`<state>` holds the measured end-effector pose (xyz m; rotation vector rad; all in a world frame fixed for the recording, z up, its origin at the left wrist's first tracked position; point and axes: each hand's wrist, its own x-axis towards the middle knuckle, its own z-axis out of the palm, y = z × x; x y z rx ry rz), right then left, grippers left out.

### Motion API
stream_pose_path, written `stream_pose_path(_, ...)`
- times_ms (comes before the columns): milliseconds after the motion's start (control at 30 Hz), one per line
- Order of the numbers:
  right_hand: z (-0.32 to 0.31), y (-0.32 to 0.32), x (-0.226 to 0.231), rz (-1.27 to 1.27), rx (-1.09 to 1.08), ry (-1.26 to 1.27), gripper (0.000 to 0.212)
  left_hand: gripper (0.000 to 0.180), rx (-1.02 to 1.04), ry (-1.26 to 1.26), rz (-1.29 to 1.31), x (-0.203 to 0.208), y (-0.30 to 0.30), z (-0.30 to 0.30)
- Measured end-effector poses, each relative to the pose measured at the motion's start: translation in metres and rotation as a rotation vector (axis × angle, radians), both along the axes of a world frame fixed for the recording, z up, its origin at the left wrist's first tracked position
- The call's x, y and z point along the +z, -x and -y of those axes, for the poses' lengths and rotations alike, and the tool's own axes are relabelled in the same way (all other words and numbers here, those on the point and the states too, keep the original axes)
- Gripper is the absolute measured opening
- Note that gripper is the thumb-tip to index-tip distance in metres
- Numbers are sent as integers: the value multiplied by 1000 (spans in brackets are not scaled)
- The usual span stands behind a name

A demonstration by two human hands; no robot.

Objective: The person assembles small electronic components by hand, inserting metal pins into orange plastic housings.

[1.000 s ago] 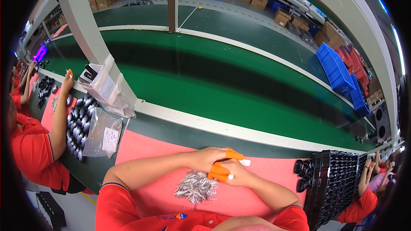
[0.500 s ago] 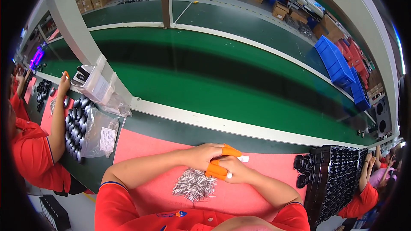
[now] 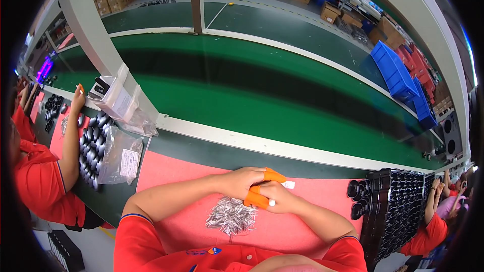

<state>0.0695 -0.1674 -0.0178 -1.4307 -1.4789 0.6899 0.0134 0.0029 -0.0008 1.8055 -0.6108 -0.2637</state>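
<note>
My left hand (image 3: 244, 181) and my right hand (image 3: 280, 196) are drawn together over the pink mat (image 3: 176, 174), fingers curled and touching. Orange finger covers (image 3: 258, 199) sit on fingers of both hands. A small white tip (image 3: 272, 203) shows at my right hand; I cannot make out what it is. Anything between the closed fingers is hidden. Just in front of my hands, nearer my body, lies a loose pile of thin silvery metal pins (image 3: 232, 215). A small white label (image 3: 288, 185) lies on the mat beyond my right hand.
Stacked black trays (image 3: 393, 206) stand at the right, with black oval parts (image 3: 359, 191) beside them. Left are a clear plastic bag (image 3: 121, 156), shiny dark rounded parts (image 3: 92, 146) and a co-worker's arm (image 3: 70, 138). A green conveyor belt (image 3: 242, 100) runs behind a white rail (image 3: 262, 146).
The whole view has shifted very slightly. My hands stay together in nearly the same pose above the mat, and the pin pile looks the same.
</note>
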Motion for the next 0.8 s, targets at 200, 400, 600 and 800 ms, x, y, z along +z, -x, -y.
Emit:
stream_pose_path(200,1,-1,-1,27,25,8,16,66,-13,-13,41,-8,-1,-1)
stream_pose_path(400,0,-1,-4,-39,22,37,15,66,0,-4,-5,-10,0,-1)
stream_pose_path(600,3,-1,-3,-79,-32,103,12,67,64,16,25,-12,-2,2)
stream_pose_path(800,1,7,10,-164,-121,222,13,65,70,13,42,-11,4,3)
